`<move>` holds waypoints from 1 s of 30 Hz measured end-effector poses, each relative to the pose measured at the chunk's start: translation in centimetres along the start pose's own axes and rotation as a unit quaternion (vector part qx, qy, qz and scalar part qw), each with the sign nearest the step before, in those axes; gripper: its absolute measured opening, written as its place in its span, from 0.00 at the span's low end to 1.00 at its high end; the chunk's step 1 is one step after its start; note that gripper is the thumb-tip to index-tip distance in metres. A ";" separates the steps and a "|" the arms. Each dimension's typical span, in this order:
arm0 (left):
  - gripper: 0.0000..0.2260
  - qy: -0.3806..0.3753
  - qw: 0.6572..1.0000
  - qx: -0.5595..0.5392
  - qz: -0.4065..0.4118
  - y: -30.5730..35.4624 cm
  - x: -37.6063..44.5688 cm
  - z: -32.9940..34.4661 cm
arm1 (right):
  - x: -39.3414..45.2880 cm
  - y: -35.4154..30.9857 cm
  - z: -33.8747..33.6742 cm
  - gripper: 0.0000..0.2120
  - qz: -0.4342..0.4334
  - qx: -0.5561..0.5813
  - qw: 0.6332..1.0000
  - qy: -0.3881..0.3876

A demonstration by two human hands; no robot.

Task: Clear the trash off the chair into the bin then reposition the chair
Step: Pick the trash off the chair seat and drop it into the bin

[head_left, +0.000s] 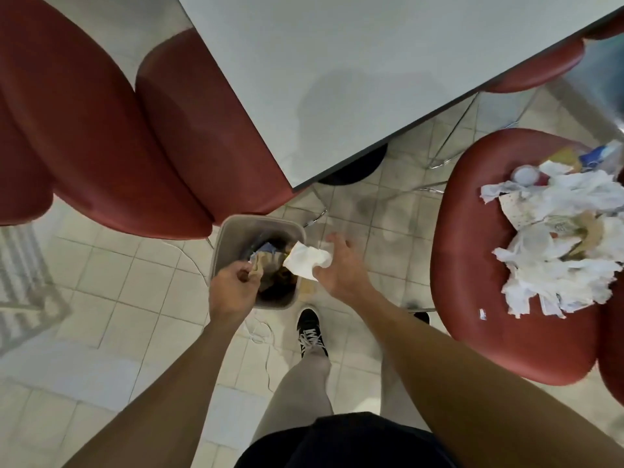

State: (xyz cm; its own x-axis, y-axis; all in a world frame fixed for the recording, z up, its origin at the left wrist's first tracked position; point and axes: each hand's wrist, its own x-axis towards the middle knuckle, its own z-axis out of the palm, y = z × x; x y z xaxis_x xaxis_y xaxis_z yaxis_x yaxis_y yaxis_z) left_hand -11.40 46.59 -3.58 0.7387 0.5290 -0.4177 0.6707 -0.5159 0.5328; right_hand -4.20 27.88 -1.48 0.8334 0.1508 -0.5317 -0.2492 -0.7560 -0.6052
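Both hands hang over the bin (227,231): left hand (233,287) pinches a brown scrap, right hand (341,268) apparently loosens on a white tissue (305,260). Remaining trash (557,238) lies rightward on the chair (472,265), nearer the right grip

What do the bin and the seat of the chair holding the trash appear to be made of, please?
Bin: probably plastic, grey, with smooth, thin, rounded walls. Chair seat: red, smooth with a slight sheen, likely vinyl or faux leather, though moulded plastic is possible.
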 end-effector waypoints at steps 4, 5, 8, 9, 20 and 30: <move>0.02 0.018 0.999 -0.034 -0.013 -0.6 0.5 -0.3 | 0.2 -1.4 1.4 0.34 -0.032 0.034 0.998 -0.040; 0.03 0.024 0.999 -0.038 -0.009 -0.5 0.5 -0.3 | 0.1 -1.6 1.6 0.36 -0.039 0.040 0.997 -0.058; 0.07 0.030 0.999 -0.041 0.004 -0.5 0.3 0.0 | -0.2 -1.2 1.8 0.37 -0.035 0.044 0.994 -0.090; 0.07 0.026 0.999 -0.047 0.007 -0.5 0.3 0.1 | -0.4 -0.9 1.8 0.37 -0.031 0.047 0.994 -0.093; 0.06 -0.043 0.998 -0.017 0.041 5.9 -1.3 5.7 | -0.7 7.4 -4.6 0.35 0.061 0.039 0.996 -0.049; 0.04 -0.196 0.969 0.012 0.153 17.7 -5.4 17.7 | -2.7 23.0 -16.2 0.37 0.200 0.102 0.971 0.088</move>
State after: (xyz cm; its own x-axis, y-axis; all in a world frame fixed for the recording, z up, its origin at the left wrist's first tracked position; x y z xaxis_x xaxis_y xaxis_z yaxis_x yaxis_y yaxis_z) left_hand -2.36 22.63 -4.90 0.8680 0.0548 -0.4934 0.4146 -0.6267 0.6598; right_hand -4.20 -0.26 -4.40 0.7172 -0.2537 -0.6490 -0.6473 -0.5875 -0.4857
